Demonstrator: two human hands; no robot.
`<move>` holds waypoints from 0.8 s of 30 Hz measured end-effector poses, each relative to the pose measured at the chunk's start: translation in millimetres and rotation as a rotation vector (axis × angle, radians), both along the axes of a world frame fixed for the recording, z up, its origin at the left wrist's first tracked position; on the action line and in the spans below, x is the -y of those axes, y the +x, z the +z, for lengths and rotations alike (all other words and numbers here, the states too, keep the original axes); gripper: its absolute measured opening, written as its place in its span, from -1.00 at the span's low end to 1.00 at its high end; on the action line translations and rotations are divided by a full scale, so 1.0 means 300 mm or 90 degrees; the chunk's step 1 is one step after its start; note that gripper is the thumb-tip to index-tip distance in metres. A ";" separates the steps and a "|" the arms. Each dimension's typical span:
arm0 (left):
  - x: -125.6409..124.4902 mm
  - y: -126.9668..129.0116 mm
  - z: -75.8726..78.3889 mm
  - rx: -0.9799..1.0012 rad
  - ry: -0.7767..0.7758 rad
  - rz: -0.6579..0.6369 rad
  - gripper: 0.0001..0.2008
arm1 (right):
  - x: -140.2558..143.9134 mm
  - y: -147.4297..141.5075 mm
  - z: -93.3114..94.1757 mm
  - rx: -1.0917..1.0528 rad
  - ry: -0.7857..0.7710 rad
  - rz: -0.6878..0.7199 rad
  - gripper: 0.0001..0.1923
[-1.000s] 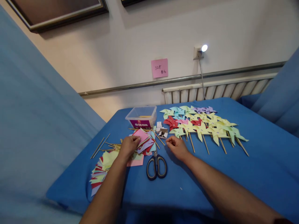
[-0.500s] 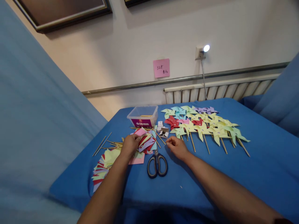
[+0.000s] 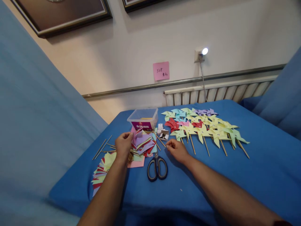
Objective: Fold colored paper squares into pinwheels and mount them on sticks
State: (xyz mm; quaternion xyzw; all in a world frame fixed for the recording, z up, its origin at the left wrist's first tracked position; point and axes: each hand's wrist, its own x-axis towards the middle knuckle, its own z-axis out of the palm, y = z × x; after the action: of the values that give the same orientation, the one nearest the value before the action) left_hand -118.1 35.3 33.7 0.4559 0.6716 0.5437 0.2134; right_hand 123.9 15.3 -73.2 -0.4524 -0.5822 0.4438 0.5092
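Observation:
My left hand point(image 3: 124, 144) is closed on a pink piece of paper point(image 3: 133, 133), lifted at the left side of a pile of coloured paper pieces point(image 3: 145, 142). Thumb and forefinger of my right hand point(image 3: 176, 150) are pinched together over the cloth; what they hold, if anything, is too small to make out. Below the pile lie scissors point(image 3: 157, 168) with dark handles, their blades toward the paper. A small open box point(image 3: 164, 135) with metal bits inside stands just beyond my right fingertips, and thin wooden sticks point(image 3: 159, 139) lie near it.
Several finished paper pinwheels point(image 3: 202, 128) on sticks cover the right back of the blue-clothed table point(image 3: 188, 201). A clear plastic box point(image 3: 143, 116) with sticks stands at the back. Cut papers point(image 3: 101, 172) fan out at front left, with loose sticks point(image 3: 100, 149) beyond. A radiator point(image 3: 221, 91) lines the wall.
My left hand has drawn back to the left from the top of the pile, bringing the pink paper with it. My right hand keeps its pinch in nearly the same place.

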 end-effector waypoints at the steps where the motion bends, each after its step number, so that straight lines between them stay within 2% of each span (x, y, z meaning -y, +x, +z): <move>1: -0.001 0.013 0.009 0.080 0.032 -0.007 -0.72 | 0.001 -0.001 0.002 -0.007 -0.009 0.004 -0.88; 3: -0.004 0.055 0.024 0.271 0.049 -0.071 -0.70 | 0.003 -0.001 0.009 -0.024 -0.026 0.008 -0.88; 5: -0.010 0.109 0.036 0.324 0.021 -0.122 -0.71 | 0.003 0.001 0.021 -0.036 -0.021 0.000 -0.88; 7: -0.020 0.168 0.042 0.469 -0.039 -0.215 -0.73 | 0.001 0.007 0.033 -0.042 -0.011 -0.010 -0.88; 11: -0.052 0.266 0.029 0.613 -0.039 -0.286 -0.80 | -0.010 0.022 0.048 -0.067 -0.018 -0.027 -0.86; 15: -0.074 0.313 -0.015 0.654 -0.038 -0.354 -0.82 | -0.022 0.031 0.051 -0.091 -0.032 -0.038 -0.83; 20: -0.071 0.323 -0.066 0.624 -0.056 -0.415 -0.75 | -0.023 0.035 0.056 -0.104 -0.042 -0.060 -0.78; 24: -0.049 0.326 -0.075 0.554 -0.032 -0.413 -0.73 | -0.016 0.051 0.077 -0.153 -0.070 -0.096 -0.63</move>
State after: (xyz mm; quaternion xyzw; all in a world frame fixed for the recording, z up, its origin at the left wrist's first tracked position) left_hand -20.4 50.1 11.3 0.3670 0.3590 0.5721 0.6396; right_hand 139.3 20.0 -50.0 -0.4657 -0.4561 0.4866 0.5817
